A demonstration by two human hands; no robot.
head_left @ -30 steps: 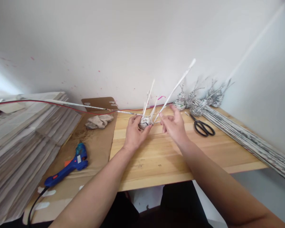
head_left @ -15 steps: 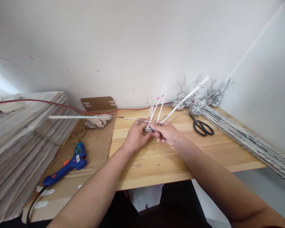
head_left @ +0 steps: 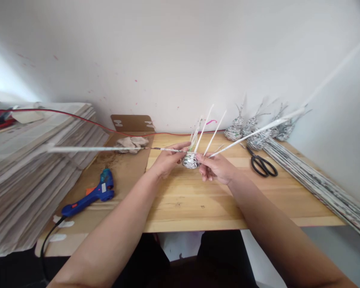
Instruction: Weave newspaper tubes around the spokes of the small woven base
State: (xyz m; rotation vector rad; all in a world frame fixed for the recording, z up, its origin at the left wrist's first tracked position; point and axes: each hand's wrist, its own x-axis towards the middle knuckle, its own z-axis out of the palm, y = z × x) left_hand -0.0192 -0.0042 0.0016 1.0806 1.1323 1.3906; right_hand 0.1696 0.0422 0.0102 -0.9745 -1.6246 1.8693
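Note:
A small round basket woven from rolled newspaper tubes (head_left: 190, 161) is held upright between my hands over the wooden table. Several thin white paper stakes (head_left: 201, 135) stick up from it. My left hand (head_left: 167, 162) is closed on the basket's left side, fingers at the rim. Beside those fingers a long paper tube (head_left: 87, 149) runs out to the left. On the opposite side, my right hand (head_left: 217, 167) pinches the basket's rim between thumb and fingers. Another long white tube (head_left: 258, 131) slants up to the right from that hand, its far end blurred.
Black scissors (head_left: 263, 166) lie to the right, near a bundle of paper tubes (head_left: 306, 176). Several woven paper pieces (head_left: 234, 129) stand by the wall. At left are a blue glue gun (head_left: 91, 197), a crumpled cloth (head_left: 132, 144), cardboard (head_left: 126, 178) and a tall paper stack (head_left: 48, 176).
My hands have moved apart, so the basket's body shows more. The right-hand tube now reaches farther right at a flatter slant. The whole view has shifted slightly.

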